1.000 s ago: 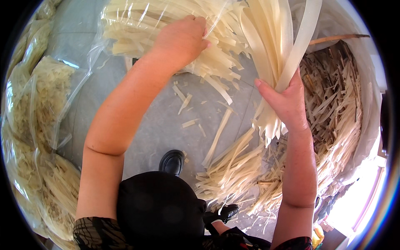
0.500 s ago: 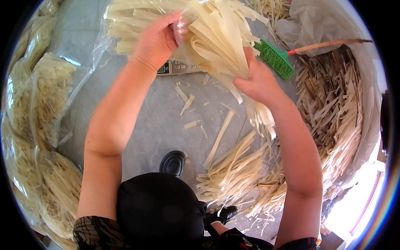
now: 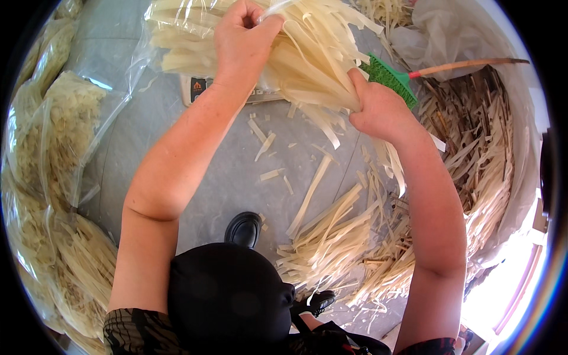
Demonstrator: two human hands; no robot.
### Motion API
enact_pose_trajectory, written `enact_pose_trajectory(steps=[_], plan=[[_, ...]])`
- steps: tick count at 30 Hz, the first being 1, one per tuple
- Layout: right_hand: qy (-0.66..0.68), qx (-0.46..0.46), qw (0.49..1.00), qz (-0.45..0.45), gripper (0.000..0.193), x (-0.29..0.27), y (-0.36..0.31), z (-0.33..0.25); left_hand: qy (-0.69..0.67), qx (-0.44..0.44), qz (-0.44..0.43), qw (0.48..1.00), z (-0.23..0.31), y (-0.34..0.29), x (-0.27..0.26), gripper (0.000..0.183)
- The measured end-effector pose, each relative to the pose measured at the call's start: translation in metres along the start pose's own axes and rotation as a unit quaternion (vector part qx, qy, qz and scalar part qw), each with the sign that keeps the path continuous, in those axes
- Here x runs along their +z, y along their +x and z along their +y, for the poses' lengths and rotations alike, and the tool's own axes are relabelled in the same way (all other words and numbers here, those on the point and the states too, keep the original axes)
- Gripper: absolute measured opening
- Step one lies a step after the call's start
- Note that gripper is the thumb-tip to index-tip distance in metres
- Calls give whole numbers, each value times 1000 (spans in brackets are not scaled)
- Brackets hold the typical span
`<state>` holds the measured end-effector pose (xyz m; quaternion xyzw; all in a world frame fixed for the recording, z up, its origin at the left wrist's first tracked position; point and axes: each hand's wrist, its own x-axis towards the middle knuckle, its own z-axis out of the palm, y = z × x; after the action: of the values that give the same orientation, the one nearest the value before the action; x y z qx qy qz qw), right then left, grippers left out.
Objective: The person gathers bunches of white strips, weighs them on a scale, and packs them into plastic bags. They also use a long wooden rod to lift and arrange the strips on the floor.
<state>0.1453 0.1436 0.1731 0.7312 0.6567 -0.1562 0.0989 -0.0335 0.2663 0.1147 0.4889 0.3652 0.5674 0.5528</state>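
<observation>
A big bundle of pale yellow, flat dried strips (image 3: 319, 53) spreads across the top, partly inside a clear plastic bag (image 3: 142, 71). At the bag's mouth, my left hand (image 3: 245, 41) is closed, pinching the plastic film over the strips. My right hand (image 3: 381, 109) is closed around the right end of the bundle, with some strip ends trailing below it. Beneath the bundle a scale (image 3: 198, 87) shows only its front edge; the rest is covered.
Filled clear bags of strips (image 3: 65, 130) line the left. Loose strips (image 3: 331, 242) lie on the grey floor (image 3: 225, 171) near my shoes (image 3: 244, 229). On the right are a green broom (image 3: 390, 80) and a large open sack (image 3: 473, 136) of strips and brown sticks.
My left hand has shifted slightly right and up, and turned over at the bag's mouth. My right hand has moved a little right with the strips, and more of the scale shows.
</observation>
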Motion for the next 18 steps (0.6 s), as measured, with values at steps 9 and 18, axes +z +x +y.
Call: enact_pose_trajectory(steps=[9, 18], plan=[[-38, 25, 999, 12, 58, -12, 1, -7, 89, 61, -54, 993, 4, -9, -3, 28], [91, -54, 994, 32, 46, -37, 6, 9, 297, 116, -76, 945, 11, -21, -7, 25]])
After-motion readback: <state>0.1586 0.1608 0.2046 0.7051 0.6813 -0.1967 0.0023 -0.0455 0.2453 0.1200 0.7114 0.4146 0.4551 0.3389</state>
